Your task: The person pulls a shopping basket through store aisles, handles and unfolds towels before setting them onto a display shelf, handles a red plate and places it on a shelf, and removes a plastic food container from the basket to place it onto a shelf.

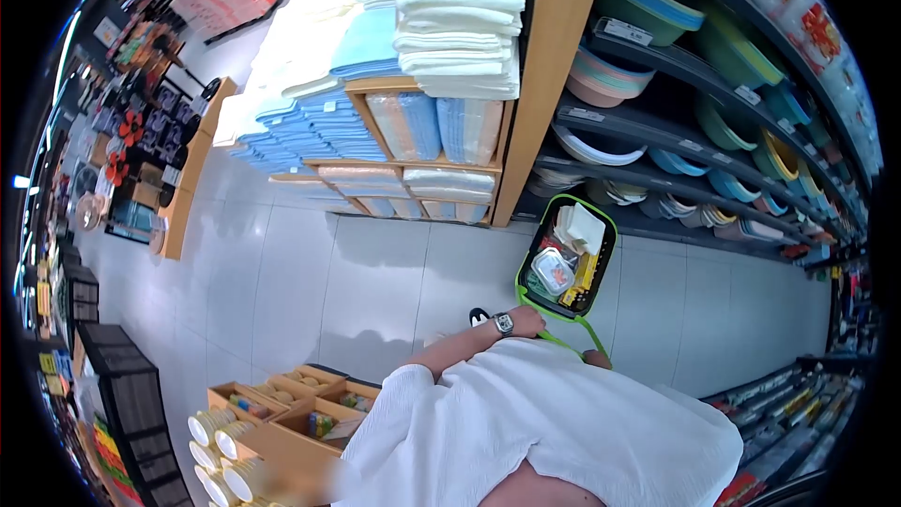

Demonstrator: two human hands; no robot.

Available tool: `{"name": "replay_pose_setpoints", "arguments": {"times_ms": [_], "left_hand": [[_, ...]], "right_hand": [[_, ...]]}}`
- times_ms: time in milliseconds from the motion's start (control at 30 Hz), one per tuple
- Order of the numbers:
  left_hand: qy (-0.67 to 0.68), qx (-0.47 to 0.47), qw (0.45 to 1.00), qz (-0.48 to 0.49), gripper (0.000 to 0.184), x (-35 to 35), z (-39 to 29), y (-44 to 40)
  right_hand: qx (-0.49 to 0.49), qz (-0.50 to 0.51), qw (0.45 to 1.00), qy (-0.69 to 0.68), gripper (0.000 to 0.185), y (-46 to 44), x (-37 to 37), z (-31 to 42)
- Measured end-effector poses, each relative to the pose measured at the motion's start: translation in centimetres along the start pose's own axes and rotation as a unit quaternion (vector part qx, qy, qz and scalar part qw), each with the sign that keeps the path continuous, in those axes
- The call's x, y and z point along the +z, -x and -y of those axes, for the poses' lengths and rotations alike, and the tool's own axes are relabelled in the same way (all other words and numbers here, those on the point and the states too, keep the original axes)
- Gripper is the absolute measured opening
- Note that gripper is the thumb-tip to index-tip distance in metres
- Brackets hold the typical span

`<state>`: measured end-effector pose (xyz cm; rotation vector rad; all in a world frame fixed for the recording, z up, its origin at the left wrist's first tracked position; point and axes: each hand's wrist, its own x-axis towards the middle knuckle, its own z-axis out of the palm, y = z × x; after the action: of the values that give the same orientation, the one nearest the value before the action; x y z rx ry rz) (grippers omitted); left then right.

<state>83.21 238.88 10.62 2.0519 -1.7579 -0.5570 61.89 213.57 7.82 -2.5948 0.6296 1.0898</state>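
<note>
Left hand (528,321) lies at the near end of a shopping basket (609,253), touching its green handle (593,336); we see the fingers curled in but cannot tell whether they close around the bar. Right hand (596,358) sits lower, against the near part of the same handle, partly covered by the white shirt (563,404); we cannot make out its finger state. We note a watch (504,323) on the left wrist. The basket, black with a green rim, stands in front of the body on the grey tiled floor (375,268), near the foot of a wooden post (554,84). Inside it we record a white box (584,228) at the far end, a silver tray (553,270) with a label in the middle, and a yellow packet (587,272) along the right side. Part of a dark shoe (479,316) shows just beside the left hand. Beyond the basket, left of the post, we find white towels (460,23) and blue towels (328,127) stacked on a wooden stand (455,167); right of the post, plastic basins (608,89) fill dark shelves (638,131). Wooden bins (291,437) stand by the left elbow, with white bowls (211,432) piled beside them.
</note>
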Motion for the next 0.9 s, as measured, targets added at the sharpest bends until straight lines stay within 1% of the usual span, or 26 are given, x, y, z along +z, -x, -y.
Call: {"name": "replay_pose_setpoints", "arguments": {"times_ms": [33,100,133,167,200,233,267,300,333,367,400,433,467,533,567,600,633,700,733,800,867,900], "left_hand": [[0.006,0.015,1.0,0.023,0.018,-0.6,0.6,0.5],[0.004,0.054,0.997,0.059,0.021,-1.4,2.2,1.7],[0.006,0.072,0.995,0.069,0.021,-1.9,2.8,2.3],[0.012,0.05,0.994,0.1,0.022,-2.5,3.4,2.9],[0.017,0.031,0.99,0.135,0.023,-2.8,4.1,3.9],[0.017,0.056,0.987,0.151,0.023,-2.9,4.9,5.2],[0.063,0.068,0.987,0.13,0.024,-3.3,5.9,6.2],[0.113,0.08,0.984,0.109,0.026,-3.6,6.5,7.1],[0.118,0.107,0.98,0.122,0.026,-3.0,7.1,8.3],[0.121,0.1,0.978,0.14,0.027,-2.2,8.5,9.3],[0.122,0.09,0.976,0.154,0.028,-2.1,9.7,10.1],[0.161,0.097,0.972,0.142,0.027,-4.3,10.2,11.7],[0.167,0.116,0.968,0.148,0.027,-5.1,10.9,13.2],[0.131,0.072,0.978,0.146,0.026,-4.9,13.0,16.4],[0.135,0.088,0.975,0.155,0.026,-4.9,14.5,17.8],[0.088,0.101,0.981,0.142,0.026,-4.6,15.9,19.4],[0.042,0.111,0.985,0.127,0.026,-4.6,16.9,21.2],[0.042,0.079,0.989,0.119,0.025,-7.0,18.3,23.9],[0.044,0.09,0.987,0.127,0.025,-7.4,19.3,25.0],[0.033,0.118,0.99,0.065,0.025,-7.6,21.7,27.0],[0.019,0.131,0.988,0.075,0.023,-7.9,23.6,28.4],[0.013,0.132,0.988,0.08,0.021,-8.2,24.3,29.3]], "right_hand": [[-0.007,-0.016,1.0,-0.013,0.03,0.7,0.6,1.1],[-0.026,-0.052,0.997,-0.044,0.021,2.3,1.5,3.3],[-0.061,-0.089,0.992,-0.062,0.013,3.1,1.7,4.6],[-0.044,-0.091,0.992,-0.074,0.013,3.8,1.8,5.9],[-0.024,-0.115,0.989,-0.095,0.014,5.1,1.5,7.9],[-0.001,-0.14,0.983,-0.118,0.014,6.2,1.8,10.0],[0.026,-0.145,0.98,-0.133,0.014,6.5,2.4,11.6],[0.012,-0.151,0.978,-0.143,0.015,7.0,2.6,12.9],[-0.001,-0.155,0.976,-0.151,0.016,7.8,3.6,14.2],[0.022,-0.138,0.978,-0.155,0.019,7.9,4.1,16.0],[0.045,-0.144,0.975,-0.161,0.019,7.8,4.4,17.9],[0.05,-0.14,0.974,-0.173,0.021,7.8,5.0,19.8],[0.053,-0.135,0.972,-0.184,0.022,8.0,5.7,21.7],[0.056,-0.17,0.963,-0.203,0.023,8.2,7.3,26.3],[0.059,-0.155,0.964,-0.208,0.025,8.0,8.0,28.5],[0.061,-0.138,0.965,-0.214,0.026,8.1,8.4,30.7],[0.07,-0.143,0.958,-0.237,0.026,8.2,8.6,32.9],[0.079,-0.164,0.946,-0.268,0.027,8.0,9.3,37.1],[0.081,-0.181,0.941,-0.275,0.028,7.9,9.9,38.8],[0.099,-0.191,0.932,-0.291,0.029,8.5,9.9,42.2],[0.113,-0.21,0.921,-0.309,0.03,7.9,10.0,45.5],[0.116,-0.203,0.921,-0.31,0.03,7.8,10.5,47.1]]}}
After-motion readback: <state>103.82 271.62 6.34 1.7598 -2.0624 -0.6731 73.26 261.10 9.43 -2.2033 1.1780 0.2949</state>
